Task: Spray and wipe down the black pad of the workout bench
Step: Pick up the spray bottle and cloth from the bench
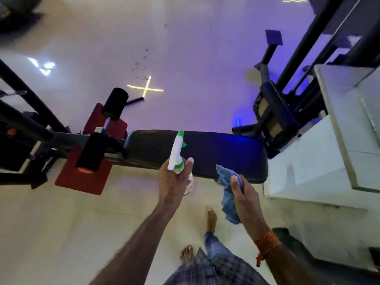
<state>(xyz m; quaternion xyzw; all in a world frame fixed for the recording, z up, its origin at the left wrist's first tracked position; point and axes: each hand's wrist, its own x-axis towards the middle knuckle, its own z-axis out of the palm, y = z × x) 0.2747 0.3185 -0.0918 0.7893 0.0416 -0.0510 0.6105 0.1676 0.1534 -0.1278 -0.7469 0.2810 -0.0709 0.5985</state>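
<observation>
Head view: grips a spray bottle [176, 155] in the left hand [174, 179], fingers curled round its neck, nozzle raised above the black pad [205, 153] lying crosswise just ahead, right of the foam roller [115, 103]. Bunches a blue cloth [228, 194] in the right hand [244, 194], thumb clamped on top, near the pad's front edge, tail hanging loose. Likely risks: misting past the pad from this height onto the glossy floor [185, 58], leaving a slick patch for bare feet [211, 219]; wetting the red mat [82, 179]; skipping the blue-lit right end while wiping.
</observation>
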